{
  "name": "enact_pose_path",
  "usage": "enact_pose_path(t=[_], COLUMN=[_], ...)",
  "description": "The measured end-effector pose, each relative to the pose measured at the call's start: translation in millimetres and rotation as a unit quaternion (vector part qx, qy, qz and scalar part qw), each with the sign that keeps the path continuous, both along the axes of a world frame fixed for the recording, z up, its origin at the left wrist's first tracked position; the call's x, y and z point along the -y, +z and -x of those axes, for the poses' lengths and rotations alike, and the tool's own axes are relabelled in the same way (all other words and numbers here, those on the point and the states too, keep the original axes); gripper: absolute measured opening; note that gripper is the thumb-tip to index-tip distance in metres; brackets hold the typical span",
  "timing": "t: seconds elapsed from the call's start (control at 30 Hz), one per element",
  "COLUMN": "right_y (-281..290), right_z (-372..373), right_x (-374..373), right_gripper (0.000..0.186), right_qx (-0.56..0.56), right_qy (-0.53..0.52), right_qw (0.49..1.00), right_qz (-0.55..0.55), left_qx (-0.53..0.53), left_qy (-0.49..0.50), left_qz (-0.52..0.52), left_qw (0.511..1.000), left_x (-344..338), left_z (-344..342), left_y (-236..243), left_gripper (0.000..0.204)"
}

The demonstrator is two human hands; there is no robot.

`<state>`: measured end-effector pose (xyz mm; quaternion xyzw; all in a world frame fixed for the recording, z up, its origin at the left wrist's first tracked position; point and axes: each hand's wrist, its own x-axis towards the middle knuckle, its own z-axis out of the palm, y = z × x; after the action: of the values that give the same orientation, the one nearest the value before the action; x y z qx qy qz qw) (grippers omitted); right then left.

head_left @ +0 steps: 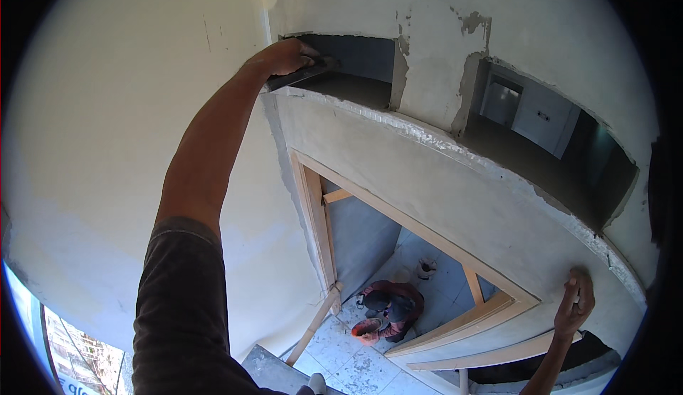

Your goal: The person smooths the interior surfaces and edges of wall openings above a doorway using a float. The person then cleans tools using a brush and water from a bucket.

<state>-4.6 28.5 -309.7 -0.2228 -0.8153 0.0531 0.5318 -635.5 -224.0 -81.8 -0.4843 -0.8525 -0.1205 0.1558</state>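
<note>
My left hand [283, 58] reaches up to the left rectangular wall opening [359, 57]. Its fingers are wrapped round a dark plastering trowel [302, 75], whose blade lies at the left end of the opening's ledge. A rough, whitish edge [420, 129] runs along below this opening and the second one [537, 128] to its right. Lower down at the right, my right hand [576, 302] is against the grey plastered wall [498, 213], fingers partly bent and nothing visible in them.
Below is a wooden door frame [398, 213]. On the tiled floor [359, 366] a person [398, 308] in a dark cap crouches beside an orange-red bucket [366, 331]. A wooden pole [313, 327] leans by the frame. The cream wall [121, 146] stands at the left.
</note>
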Motion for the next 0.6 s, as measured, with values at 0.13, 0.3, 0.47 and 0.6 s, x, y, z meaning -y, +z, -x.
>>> enact_pose_path(t=[0.13,0.3,0.47,0.6], right_y=[-7,-15,-15,-20], right_z=[-6,-10,-17,-23], right_x=[-5,-12,-10,-14], right_gripper=[0.024,0.024,0.026,0.028], right_qx=[0.014,0.008,0.019,0.018], right_qy=[-0.022,-0.029,-0.048,-0.063], right_qw=[1.000,1.000,0.999,0.998], right_qz=[0.014,0.008,0.008,0.013], left_qx=[-0.021,-0.040,-0.058,-0.062], left_qy=[0.021,0.029,0.039,0.037], left_qz=[0.028,0.048,0.067,0.068], left_qw=[0.999,0.998,0.995,0.995], left_x=[-11,-17,-21,-23], left_z=[-4,6,9,17], left_y=[2,-2,-9,-11], left_gripper=[0.035,0.036,0.036,0.035])
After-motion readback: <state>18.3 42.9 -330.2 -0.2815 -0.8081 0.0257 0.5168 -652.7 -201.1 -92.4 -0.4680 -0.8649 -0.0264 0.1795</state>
